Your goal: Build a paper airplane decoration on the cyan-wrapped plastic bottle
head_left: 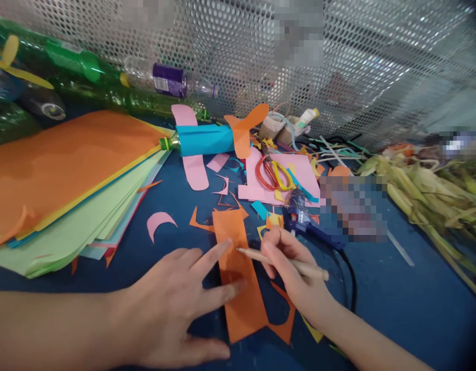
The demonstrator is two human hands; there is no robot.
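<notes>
An orange paper strip (243,304) lies lengthwise on the blue table. Spread over its left side, my left hand (179,299) presses two fingertips on the paper, holding nothing. My right hand (295,273) pinches a light wooden pencil (309,269), whose tip is at the strip's upper part. Beyond the strip is a bottle wrapped in blue paper (207,140), with pink wing-like pieces and an orange propeller-like piece (243,126) at its right end. Scissors with red and yellow handles (274,174) rest on pink paper (303,167).
A blue glue gun (313,224) with a black cord lies beyond my right hand. Stacked coloured paper (71,165) is at the left, plastic bottles (83,62) line the perforated metal panel (238,46), and corn husks (415,190) are at the right. Paper scraps surround the strip.
</notes>
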